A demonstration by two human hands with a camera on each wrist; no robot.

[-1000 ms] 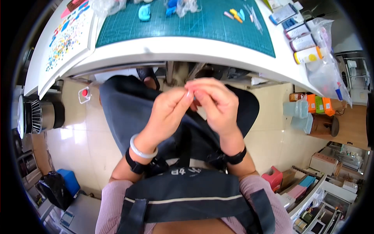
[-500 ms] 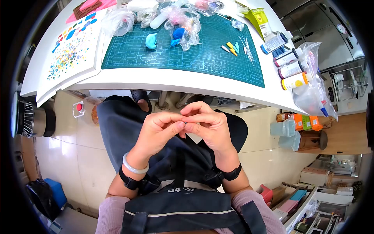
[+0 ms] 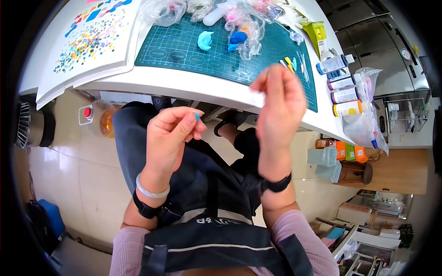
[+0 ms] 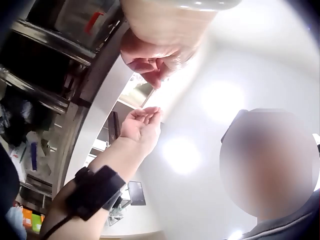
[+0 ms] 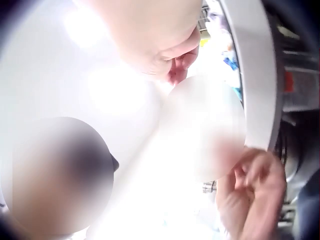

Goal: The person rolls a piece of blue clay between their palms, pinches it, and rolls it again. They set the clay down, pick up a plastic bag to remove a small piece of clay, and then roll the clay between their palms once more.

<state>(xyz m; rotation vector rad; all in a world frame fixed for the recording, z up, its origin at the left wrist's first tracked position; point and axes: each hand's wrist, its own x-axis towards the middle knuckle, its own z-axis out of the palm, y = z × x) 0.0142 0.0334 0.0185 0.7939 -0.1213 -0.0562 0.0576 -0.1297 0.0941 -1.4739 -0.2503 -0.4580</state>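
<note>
My left hand (image 3: 170,138) is over the lap, pinching a small bright-blue bit of clay (image 3: 197,116) between thumb and fingertips. Raised over the table's front edge is my right hand (image 3: 281,108), blurred, its fingers loosely bent with nothing visible in them. Its fingertips overlap the green cutting mat (image 3: 156,57) in the head view, near short yellow sticks (image 3: 289,60) and thin white tools (image 3: 303,66). A light-blue clay lump (image 3: 205,41) lies on the mat, with a darker blue lump (image 3: 238,37) on crumpled plastic wrap (image 3: 252,46) to its right.
A white board (image 3: 129,60) with many small coloured dots and pieces lies at the left. Along the right edge are several bottles (image 3: 347,108), a clear plastic bag (image 3: 366,124) and a green packet (image 3: 316,34). A capped plastic jug (image 3: 102,118) stands on the floor.
The hands were together at the fingertips; now they are apart. My right hand has risen forward to the table, while the left stays over the lap with the blue bit now showing.
</note>
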